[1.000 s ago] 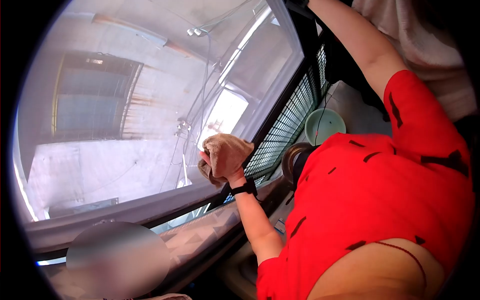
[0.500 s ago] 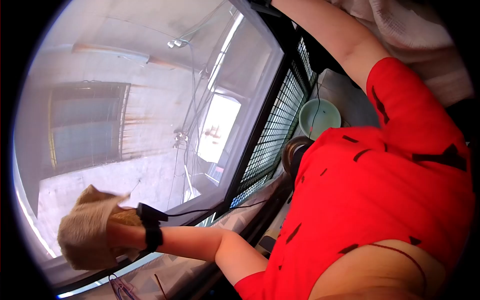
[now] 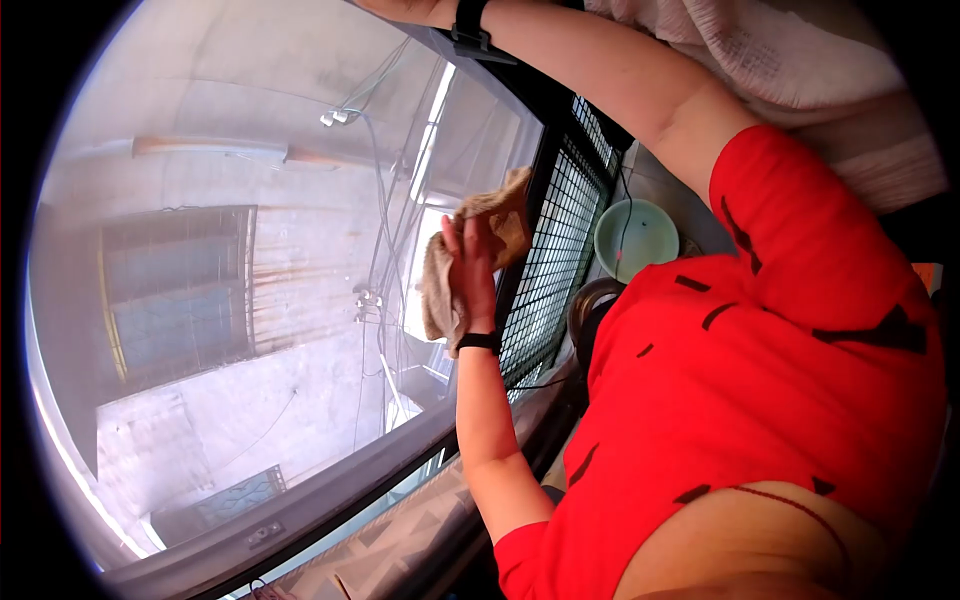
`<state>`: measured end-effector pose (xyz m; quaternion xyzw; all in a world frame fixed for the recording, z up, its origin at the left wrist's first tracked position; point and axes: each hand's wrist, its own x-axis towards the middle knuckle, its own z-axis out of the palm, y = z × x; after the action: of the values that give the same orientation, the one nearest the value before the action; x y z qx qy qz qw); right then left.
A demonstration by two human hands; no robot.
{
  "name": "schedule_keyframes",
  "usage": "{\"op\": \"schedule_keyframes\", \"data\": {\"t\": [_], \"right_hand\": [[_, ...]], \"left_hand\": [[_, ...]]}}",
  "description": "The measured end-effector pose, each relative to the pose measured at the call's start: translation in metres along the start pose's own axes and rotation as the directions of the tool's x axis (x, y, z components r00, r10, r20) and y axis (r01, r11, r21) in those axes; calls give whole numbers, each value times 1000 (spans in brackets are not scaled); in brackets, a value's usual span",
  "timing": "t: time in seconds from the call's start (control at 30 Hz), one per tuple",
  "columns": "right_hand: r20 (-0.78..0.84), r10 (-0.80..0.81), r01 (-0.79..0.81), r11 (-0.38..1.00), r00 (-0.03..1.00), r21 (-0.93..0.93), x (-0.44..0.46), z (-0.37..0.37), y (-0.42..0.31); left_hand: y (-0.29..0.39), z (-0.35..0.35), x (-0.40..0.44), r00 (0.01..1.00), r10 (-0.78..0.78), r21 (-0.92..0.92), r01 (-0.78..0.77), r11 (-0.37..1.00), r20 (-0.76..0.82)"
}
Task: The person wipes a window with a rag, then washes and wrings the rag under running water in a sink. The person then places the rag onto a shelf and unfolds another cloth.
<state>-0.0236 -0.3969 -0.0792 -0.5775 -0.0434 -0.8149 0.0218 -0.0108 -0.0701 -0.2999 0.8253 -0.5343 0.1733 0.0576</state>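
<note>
My left hand (image 3: 474, 280) lies over a tan cloth (image 3: 440, 290), pressing it to the window pane (image 3: 310, 240) close to the black frame. Its fingers reach up across the fabric, and one end of the cloth folds out beyond them toward the frame. A black strap (image 3: 478, 342) circles that wrist. At the top edge of the view, my right hand (image 3: 405, 8) shows only in part near the window's upper corner. Its fingers are cut off, so what it touches is hidden. Another black strap (image 3: 468, 25) is on that wrist.
Black mesh (image 3: 560, 240) runs alongside the window. A pale green basin (image 3: 636, 240) sits low behind it, with a thin cable hanging across. Light fabric (image 3: 780, 60) hangs at the upper right. Patterned fabric (image 3: 370, 550) lies below the sill.
My left hand has carried the cloth from the pane's lower left up and right to beside the frame. My right forearm has shifted left, bringing its wrist and part of the hand into view.
</note>
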Motion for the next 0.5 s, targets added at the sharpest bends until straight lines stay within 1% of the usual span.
{"op": "schedule_keyframes", "data": {"t": [0.03,0.07,0.13,0.17,0.2,0.23,0.27,0.3,0.33,0.37,0.4,0.43,0.47,0.5], "right_hand": [[9,-4,4,1000,1000,1,0,-1,1],[13,-4,4,1000,1000,-4,0,-1,1],[-14,7,-7,1000,1000,-8,-2,1,0],[-17,8,-8,1000,1000,3,-2,1,0],[-14,8,-8,1000,1000,-6,-2,1,0],[-11,18,-18,1000,1000,12,-3,-1,-1],[-5,29,-28,999,1000,31,-3,-2,-2],[5,46,-46,998,999,36,-4,-2,-2],[8,45,-45,999,999,27,-4,-2,-2],[5,49,-49,998,999,37,-3,-2,-2],[1,52,-52,998,999,47,-3,-1,-1],[-6,49,-49,997,999,55,-5,0,-1],[-2,44,-44,998,999,48,-4,-2,-2],[6,61,-62,997,998,52,-2,-5,-5]], "left_hand": [[3,1,0,989,136,125,-128,984,-57],[4,1,0,989,140,120,-133,984,-55],[6,-16,7,992,-57,32,53,998,114],[3,-30,10,998,44,73,-41,996,-43],[-5,-34,15,998,-53,11,54,999,-40],[-13,-45,25,955,53,252,23,967,-292],[-16,-71,37,969,-77,323,153,934,-236],[-13,-109,50,949,-16,390,145,909,-314],[-12,-133,60,850,-78,226,225,948,-520],[-23,-163,67,913,46,686,271,675,-405],[-27,-191,78,878,24,730,381,567,-478],[-42,-215,85,785,166,695,402,596,-597],[-63,-241,97,692,233,669,467,578,-683],[-53,-273,113,658,269,591,330,736,-703]]}}
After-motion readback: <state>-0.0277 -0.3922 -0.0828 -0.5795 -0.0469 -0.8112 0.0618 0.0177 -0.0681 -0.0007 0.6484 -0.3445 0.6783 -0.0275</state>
